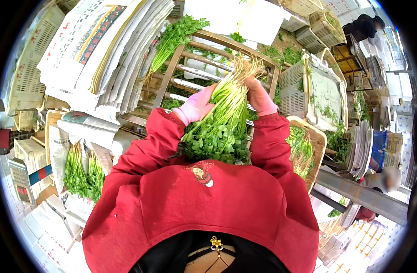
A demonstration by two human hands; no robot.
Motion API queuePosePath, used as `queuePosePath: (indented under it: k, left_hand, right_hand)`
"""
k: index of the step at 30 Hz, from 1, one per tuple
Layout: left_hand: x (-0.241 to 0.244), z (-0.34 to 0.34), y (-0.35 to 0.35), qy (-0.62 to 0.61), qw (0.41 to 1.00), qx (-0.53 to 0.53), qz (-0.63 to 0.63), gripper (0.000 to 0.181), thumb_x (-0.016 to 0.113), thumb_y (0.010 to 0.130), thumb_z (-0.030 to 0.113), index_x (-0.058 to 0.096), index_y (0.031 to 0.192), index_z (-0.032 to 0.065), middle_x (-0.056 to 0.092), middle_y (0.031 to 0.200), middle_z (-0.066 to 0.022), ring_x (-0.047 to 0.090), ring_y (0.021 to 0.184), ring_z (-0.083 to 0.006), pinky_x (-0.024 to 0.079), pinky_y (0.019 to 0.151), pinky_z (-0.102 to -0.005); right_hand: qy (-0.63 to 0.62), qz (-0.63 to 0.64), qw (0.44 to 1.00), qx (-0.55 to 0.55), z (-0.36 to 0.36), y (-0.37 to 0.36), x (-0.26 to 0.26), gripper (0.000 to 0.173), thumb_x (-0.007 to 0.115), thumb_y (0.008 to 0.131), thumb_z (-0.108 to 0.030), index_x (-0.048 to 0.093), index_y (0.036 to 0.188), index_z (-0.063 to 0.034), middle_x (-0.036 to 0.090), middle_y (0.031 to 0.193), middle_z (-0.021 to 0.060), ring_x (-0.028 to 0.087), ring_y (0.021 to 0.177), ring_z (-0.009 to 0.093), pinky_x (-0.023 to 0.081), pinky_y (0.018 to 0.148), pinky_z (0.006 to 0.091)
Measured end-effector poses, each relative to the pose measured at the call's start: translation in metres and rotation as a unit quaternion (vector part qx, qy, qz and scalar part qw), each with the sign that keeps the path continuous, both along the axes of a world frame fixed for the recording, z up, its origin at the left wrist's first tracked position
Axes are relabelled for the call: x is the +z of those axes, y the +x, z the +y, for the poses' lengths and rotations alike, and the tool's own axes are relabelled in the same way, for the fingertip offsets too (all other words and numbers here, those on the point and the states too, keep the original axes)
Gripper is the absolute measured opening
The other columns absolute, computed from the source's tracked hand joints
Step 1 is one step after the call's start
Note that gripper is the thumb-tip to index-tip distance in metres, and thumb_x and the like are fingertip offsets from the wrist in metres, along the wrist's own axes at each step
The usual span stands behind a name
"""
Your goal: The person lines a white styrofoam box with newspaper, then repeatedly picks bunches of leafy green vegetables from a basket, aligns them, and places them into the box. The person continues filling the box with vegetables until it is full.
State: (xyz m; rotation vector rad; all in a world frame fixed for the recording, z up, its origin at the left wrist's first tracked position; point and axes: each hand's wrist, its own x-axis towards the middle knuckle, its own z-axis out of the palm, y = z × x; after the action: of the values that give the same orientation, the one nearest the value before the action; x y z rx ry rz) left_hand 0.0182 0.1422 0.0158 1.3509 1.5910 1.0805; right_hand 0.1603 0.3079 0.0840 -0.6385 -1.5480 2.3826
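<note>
Between my hands I hold a thick bunch of leafy green herbs [229, 112], which looks like coriander or Chinese celery. Its pale roots [247, 66] point away from me and its leaves lie against my chest. My left hand [198, 104], in a pink glove, grips the stems from the left. On the right side, my right hand [260, 97], also gloved in pink, closes around the bunch just below the roots. Under the bunch is a metal rack of parallel bars [176, 66]. A smaller bunch of the same greens [176, 39] lies across the rack's far left corner.
A tall stack of newspapers [102, 51] stands at left. Below it, a newspaper-lined crate [58, 143] holds rooted bunches [82, 170]. At right are a cloth-covered plastic crate [326, 92] and a basket of greens [316, 136]. Two other people [360, 29] [379, 181] are farther right.
</note>
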Motion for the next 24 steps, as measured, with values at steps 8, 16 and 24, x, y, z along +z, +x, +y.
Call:
queuePosePath:
  k: [8,16,24]
  left_hand:
    - [0.022,-0.021,-0.05,0.027,0.987,-0.027,-0.154,0.06,0.048,0.099,0.031,0.034,0.148,0.0015,0.04,0.15,-0.0155,0.038,0.14,-0.0269,0.03,0.116,-0.0374]
    - [0.01,-0.016,-0.004,0.033,0.991,0.132,-0.012,0.035,0.053,0.096,0.017,0.059,0.125,0.0001,0.067,0.101,-0.0094,0.065,0.089,-0.0202,0.05,0.087,-0.0326]
    - [0.049,-0.191,-0.086,-0.17,0.894,0.364,-0.199,0.033,0.046,0.101,0.038,0.06,0.102,0.0081,0.049,0.062,-0.0007,0.05,0.052,-0.0124,0.045,0.052,-0.0279]
  right_hand:
    - [0.25,-0.163,0.945,-0.131,0.017,0.02,-0.024,0.039,0.051,0.099,-0.034,0.069,0.098,0.0008,0.07,0.085,0.0094,0.064,0.079,0.016,0.05,0.077,0.0303]
    - [0.183,-0.174,0.95,-0.185,0.032,0.026,-0.045,0.052,0.058,0.093,-0.047,0.068,0.107,0.0021,0.07,0.094,0.0104,0.062,0.083,0.018,0.048,0.077,0.0315]
    - [-0.117,-0.027,0.926,-0.358,0.038,0.139,-0.035,0.042,0.055,0.095,-0.038,0.066,0.105,0.0013,0.07,0.09,0.0112,0.067,0.076,0.023,0.054,0.071,0.0346]
